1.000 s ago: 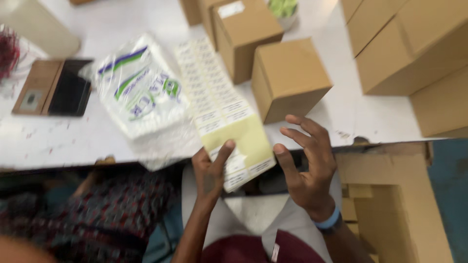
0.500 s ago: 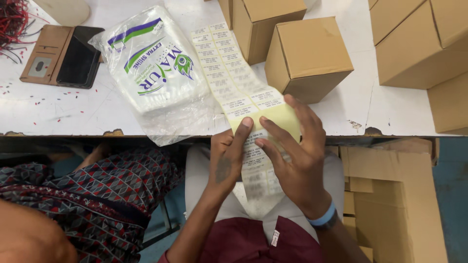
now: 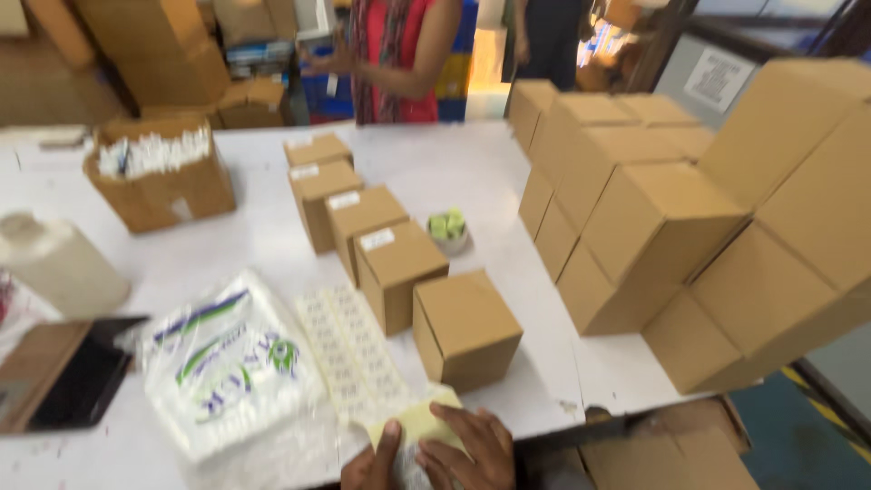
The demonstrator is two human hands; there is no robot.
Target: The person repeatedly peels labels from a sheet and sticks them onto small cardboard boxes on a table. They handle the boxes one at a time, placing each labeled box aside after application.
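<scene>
At the bottom edge of the head view, my left hand point(image 3: 374, 466) and my right hand point(image 3: 472, 446) both hold the near end of a long sheet of small white labels point(image 3: 352, 352) with a yellow backing. The sheet runs away from me across the white table point(image 3: 454, 163). My right hand's fingers lie on top of the yellow end, and my left thumb presses it from the left. Just beyond the sheet stands a plain brown cardboard box point(image 3: 464, 328), the nearest in a row of small boxes point(image 3: 361, 227) that carry white labels.
A clear plastic bag with green and blue print point(image 3: 227, 367) lies left of the sheet, beside a brown wallet and dark phone point(image 3: 54, 377). Large stacked cartons point(image 3: 689, 209) fill the right. A small bowl point(image 3: 448, 232), an open box of white items point(image 3: 156, 172) and a person in red point(image 3: 399, 54) are farther back.
The view has tilted up from my lap to the whole table. My hands with the label sheet have dropped to the bottom edge of the picture and still hold its yellow end.
</scene>
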